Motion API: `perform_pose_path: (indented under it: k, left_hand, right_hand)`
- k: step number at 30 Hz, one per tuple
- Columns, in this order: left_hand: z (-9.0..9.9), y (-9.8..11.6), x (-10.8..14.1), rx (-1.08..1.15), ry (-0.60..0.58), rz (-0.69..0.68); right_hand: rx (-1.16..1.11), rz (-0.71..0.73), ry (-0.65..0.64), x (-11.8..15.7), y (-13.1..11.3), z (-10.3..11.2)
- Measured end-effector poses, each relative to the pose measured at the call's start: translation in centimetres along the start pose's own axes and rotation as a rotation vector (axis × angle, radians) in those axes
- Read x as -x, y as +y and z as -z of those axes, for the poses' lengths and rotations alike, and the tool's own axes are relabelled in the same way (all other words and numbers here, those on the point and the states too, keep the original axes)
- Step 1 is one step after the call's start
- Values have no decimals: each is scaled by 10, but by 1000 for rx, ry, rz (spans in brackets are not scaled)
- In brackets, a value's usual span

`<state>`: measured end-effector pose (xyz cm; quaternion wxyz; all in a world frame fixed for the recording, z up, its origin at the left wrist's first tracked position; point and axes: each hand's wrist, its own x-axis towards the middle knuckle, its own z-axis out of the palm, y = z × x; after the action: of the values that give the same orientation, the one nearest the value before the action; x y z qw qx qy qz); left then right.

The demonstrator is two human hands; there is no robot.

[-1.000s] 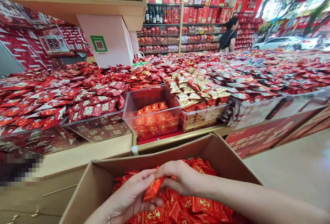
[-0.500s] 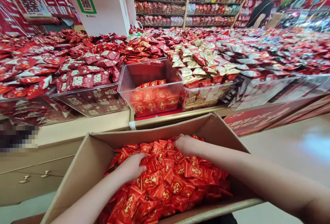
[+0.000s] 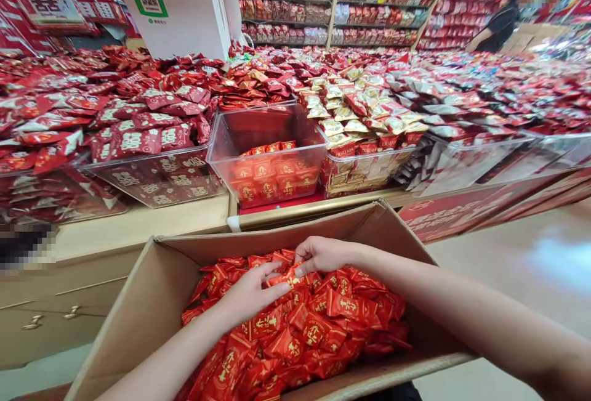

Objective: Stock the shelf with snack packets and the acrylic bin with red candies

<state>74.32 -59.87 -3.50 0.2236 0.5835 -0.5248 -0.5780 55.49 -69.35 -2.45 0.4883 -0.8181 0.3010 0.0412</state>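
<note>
A cardboard box in front of me holds a heap of red wrapped candies with gold lettering. Over the far part of the heap, my two hands meet at one red candy packet. My right hand pinches its right end between thumb and bent fingers. From the left, my left hand has its thumb and fingers closed around the packet's other end. Fingers partly cover the packet. Just beyond the box, a clear plastic bin contains neat rows of the same red packets in its lower part.
Bins of maroon packets stand left of the clear bin, and gold-and-red packets to its right. A white box with a QR code rises behind. Drawers lie at left. A person in dark clothing stands far right.
My hands have come together from apart in the heap, and a candy packet is now held between them. The person at the far right has shifted rightward.
</note>
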Motion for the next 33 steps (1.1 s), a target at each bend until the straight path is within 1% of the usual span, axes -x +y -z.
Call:
perform_pose_path:
  k: [4, 6, 8, 10, 13, 16, 20, 22, 24, 26, 28, 29, 31, 32, 33]
  left_hand:
    - [-2, 8, 5, 124, 8, 52]
    - [-2, 10, 7, 179, 43, 64]
    - [-2, 10, 6, 201, 78, 62]
    - [-2, 9, 5, 193, 107, 39]
    - [-1, 11, 5, 174, 138, 11]
    - [2, 18, 9, 187, 162, 9]
    - [10, 34, 20, 248, 182, -47]
    - [16, 40, 27, 255, 204, -96]
    - [24, 44, 34, 289, 250, -126]
    - [31, 47, 39, 398, 293, -135]
    - [35, 49, 42, 512, 328, -134]
    - [36, 50, 43, 549, 335, -137]
    - [34, 49, 42, 559, 299, -135]
    - [32, 48, 41, 527, 265, -130]
    - [30, 45, 38, 476, 228, -119]
  right_hand:
    - [-221, 42, 34, -2, -2, -5]
    - [-274, 25, 37, -1, -4, -5]
    - [-269, 2, 25, 0, -8, -6]
    - [-256, 14, 31, 2, -12, -10]
    - [-305, 64, 62, 3, -17, -18]
    - [-435, 49, 75, 1, -24, -22]
    - [-688, 30, 149, 1, -38, -19]
    - [-706, 25, 168, 7, -51, -14]
    - [-617, 55, 186, 18, -69, -3]
    - [-505, 144, 246, 31, -94, 18]
    - [-454, 260, 372, 38, -122, 47]
    - [-456, 305, 446, 37, -136, 64]
    - [-479, 327, 574, 21, -159, 98]
    - [-497, 300, 610, 7, -167, 114]
    - [-510, 238, 617, -10, -173, 128]
